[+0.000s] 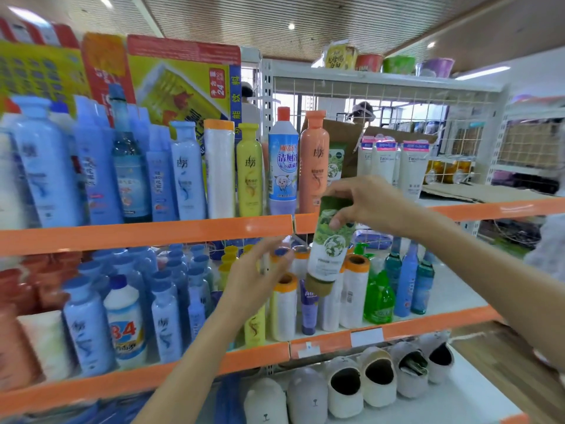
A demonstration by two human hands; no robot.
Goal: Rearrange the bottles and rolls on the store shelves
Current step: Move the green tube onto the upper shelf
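The right hand (365, 198) held a green tube (328, 244) by its upper end, the grip closed around the dark green crimp. The tube hung cap-down in front of the orange shelf edge (146, 235), its body printed with white flowers and leaves, fading to white near a tan cap. Below the grip, on the middle shelf, stood four white rolls with orange ends; the roll (284, 306) nearest the left hand sat just under the fingers. The left hand (260, 276) was blurred, fingers loosely spread; whether it gripped anything I could not tell. Behind the grip, on the upper shelf, stood an orange bottle (315, 162), a yellow bottle (249, 169) and three white facial tubes (394, 166).
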